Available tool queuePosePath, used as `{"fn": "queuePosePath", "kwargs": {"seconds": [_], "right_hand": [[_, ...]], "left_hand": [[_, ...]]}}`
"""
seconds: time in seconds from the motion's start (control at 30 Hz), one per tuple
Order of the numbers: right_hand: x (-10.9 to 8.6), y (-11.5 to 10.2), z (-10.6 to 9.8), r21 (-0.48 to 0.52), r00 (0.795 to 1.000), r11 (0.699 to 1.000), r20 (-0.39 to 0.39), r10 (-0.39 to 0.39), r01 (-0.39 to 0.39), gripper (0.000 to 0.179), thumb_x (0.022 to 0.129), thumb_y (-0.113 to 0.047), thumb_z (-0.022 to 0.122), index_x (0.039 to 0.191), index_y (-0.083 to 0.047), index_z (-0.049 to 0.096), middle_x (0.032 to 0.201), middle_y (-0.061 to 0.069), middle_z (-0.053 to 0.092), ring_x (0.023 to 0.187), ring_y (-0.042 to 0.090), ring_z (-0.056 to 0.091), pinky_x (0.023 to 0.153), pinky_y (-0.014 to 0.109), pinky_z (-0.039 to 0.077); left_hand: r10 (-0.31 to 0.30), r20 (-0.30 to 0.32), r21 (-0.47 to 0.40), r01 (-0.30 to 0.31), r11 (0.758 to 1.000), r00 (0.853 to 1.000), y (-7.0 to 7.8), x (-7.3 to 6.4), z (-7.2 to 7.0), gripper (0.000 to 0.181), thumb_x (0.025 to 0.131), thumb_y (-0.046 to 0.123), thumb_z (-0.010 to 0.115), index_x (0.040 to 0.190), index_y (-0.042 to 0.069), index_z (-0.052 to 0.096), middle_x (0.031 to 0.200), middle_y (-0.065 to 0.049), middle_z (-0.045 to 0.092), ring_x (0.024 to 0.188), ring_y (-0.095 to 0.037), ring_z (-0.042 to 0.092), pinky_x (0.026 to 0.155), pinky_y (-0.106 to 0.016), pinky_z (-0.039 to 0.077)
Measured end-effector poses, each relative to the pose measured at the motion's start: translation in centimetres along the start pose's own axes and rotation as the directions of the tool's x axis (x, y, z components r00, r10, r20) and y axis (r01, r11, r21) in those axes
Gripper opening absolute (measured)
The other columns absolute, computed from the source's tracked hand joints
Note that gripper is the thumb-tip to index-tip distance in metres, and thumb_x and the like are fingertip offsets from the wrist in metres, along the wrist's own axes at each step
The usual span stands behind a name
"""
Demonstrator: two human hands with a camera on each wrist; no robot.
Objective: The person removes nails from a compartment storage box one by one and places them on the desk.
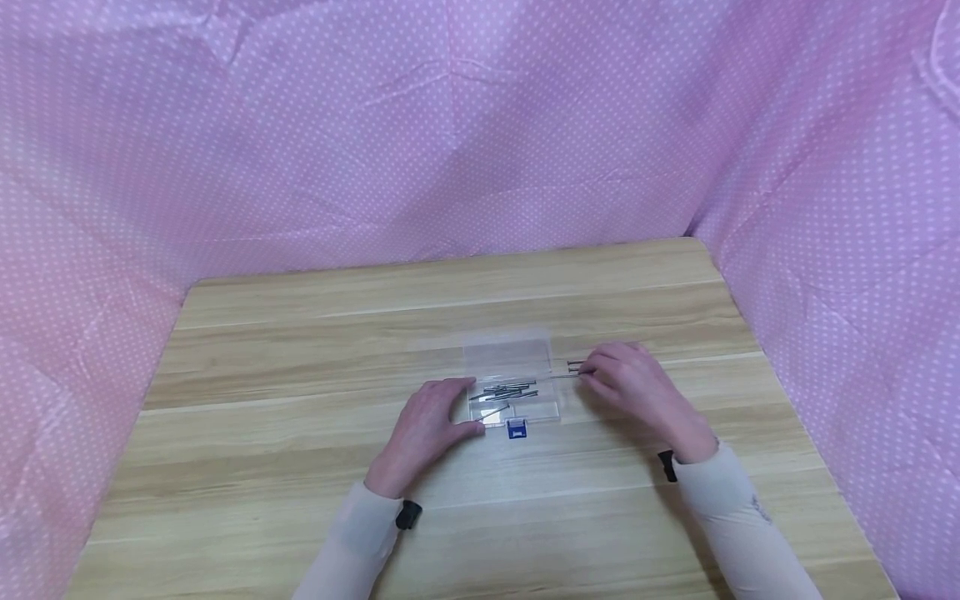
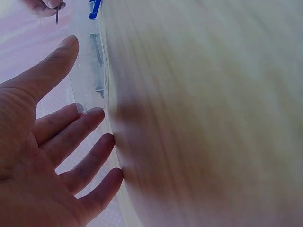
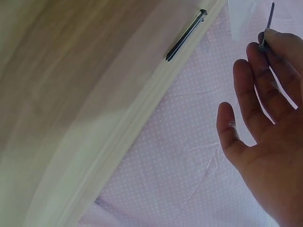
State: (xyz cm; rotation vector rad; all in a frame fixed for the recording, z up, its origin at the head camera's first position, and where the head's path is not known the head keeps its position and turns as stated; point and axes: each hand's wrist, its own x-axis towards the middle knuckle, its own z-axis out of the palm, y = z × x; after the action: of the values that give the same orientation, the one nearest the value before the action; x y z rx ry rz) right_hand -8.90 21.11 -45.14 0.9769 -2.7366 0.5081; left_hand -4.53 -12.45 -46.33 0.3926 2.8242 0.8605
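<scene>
A clear plastic box (image 1: 551,408) lies on the table with its clear lid (image 1: 506,354) folded back and a blue latch (image 1: 517,428) at the front. Several dark metal nails (image 1: 510,390) lie inside in a loose pile, one apart near the front. My left hand (image 1: 429,421) holds the box's left end between thumb and fingers; in the left wrist view the box wall (image 2: 90,71) stands beside the thumb. To the right of the box, my right hand (image 1: 633,383) pinches a nail (image 3: 270,16) between thumb and fingertips, pointing toward the box.
Two more nails (image 3: 185,37) lie side by side on the wooden table (image 1: 300,358), by the right hand. Pink dotted cloth (image 1: 450,150) hangs behind the table and along its sides. A black strap piece (image 1: 408,515) shows at the left wrist.
</scene>
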Motion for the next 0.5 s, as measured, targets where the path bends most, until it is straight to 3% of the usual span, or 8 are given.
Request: {"fn": "queuePosePath", "kwargs": {"seconds": [0.5], "right_hand": [[-0.81,0.91,-0.14,0.027,0.996,0.996,0.026,0.084,-0.085,0.014,0.086,-0.011,0.082,0.098,-0.007,0.076,0.102,0.011,0.074,0.101,0.034,0.068,0.09,0.056,0.053]], "left_hand": [[-0.01,0.006,0.001,0.01,1.0,1.0,0.01,-0.01,0.0,0.074,0.081,0.039,0.088,0.142,0.007,0.061,0.137,-0.013,0.065,0.128,-0.035,0.057,0.109,-0.051,0.045]]}}
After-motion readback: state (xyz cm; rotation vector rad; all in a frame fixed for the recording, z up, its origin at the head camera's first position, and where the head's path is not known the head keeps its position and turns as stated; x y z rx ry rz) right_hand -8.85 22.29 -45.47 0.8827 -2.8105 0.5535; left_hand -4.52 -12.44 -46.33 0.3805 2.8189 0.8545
